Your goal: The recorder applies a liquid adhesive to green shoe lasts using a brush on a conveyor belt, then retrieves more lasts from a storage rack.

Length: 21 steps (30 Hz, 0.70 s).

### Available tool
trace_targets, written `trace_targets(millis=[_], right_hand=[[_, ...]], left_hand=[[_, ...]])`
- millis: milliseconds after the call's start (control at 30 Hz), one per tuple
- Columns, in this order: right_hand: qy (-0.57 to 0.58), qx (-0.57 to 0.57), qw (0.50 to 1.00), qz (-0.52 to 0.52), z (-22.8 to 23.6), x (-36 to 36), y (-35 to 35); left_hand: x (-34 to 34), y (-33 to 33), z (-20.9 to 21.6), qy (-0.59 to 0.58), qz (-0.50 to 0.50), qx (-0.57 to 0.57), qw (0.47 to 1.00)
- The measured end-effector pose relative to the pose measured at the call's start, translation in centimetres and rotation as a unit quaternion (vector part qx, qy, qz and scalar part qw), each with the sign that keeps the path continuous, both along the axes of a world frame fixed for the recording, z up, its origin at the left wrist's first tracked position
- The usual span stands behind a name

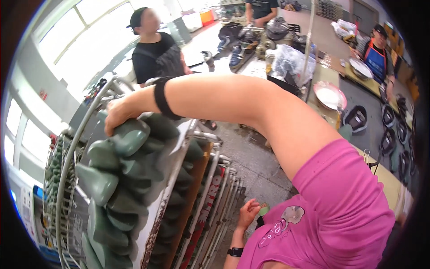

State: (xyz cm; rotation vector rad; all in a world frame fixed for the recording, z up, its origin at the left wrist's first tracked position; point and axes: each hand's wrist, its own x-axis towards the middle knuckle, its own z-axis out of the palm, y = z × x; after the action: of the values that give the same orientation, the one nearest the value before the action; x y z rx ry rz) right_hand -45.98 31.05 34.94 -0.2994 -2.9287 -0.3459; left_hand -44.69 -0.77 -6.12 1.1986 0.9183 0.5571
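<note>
My right arm, with a black band at the wrist, stretches left across the view to a wheeled rack. At the rack's upper end my right hand [118, 114] is closed over a glossy green shoe last [130, 136]; part of its grip is hidden. Several more green shoe lasts [101, 184] lie packed on the white shelf [154, 215] below it. Low in front of my pink shirt is my left hand [247, 214], with a dark watch on the wrist. Its fingers are loosely bent and apart, beside a small green item [264, 210].
The rack's metal frame [67, 179] bounds the lasts, with stacked shelves [210, 201] beside it. One person [156, 54] stands beyond the rack; others work at tables. Right, a pink-rimmed bowl [330, 95] stands near dark shoe uppers [356, 117] on a grey surface.
</note>
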Motion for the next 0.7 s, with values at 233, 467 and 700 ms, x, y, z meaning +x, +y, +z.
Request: trace_targets(millis=[233,467,700], right_hand=[[0.225,-0.403,0.874,-0.151,3.1,12.8,-13.4],[0.259,-0.543,0.763,-0.237,-6.7,34.4,-25.8],[0.308,-0.564,0.636,-0.428,-20.8,53.3,-45.6]], left_hand=[[3.7,2.7,1.5,-0.06,-0.036,-0.005,0.998],[9.5,1.4,2.0,-0.038,-0.099,-0.013,0.994],[22.0,-1.2,2.9,0.0,-0.175,0.042,0.984]])
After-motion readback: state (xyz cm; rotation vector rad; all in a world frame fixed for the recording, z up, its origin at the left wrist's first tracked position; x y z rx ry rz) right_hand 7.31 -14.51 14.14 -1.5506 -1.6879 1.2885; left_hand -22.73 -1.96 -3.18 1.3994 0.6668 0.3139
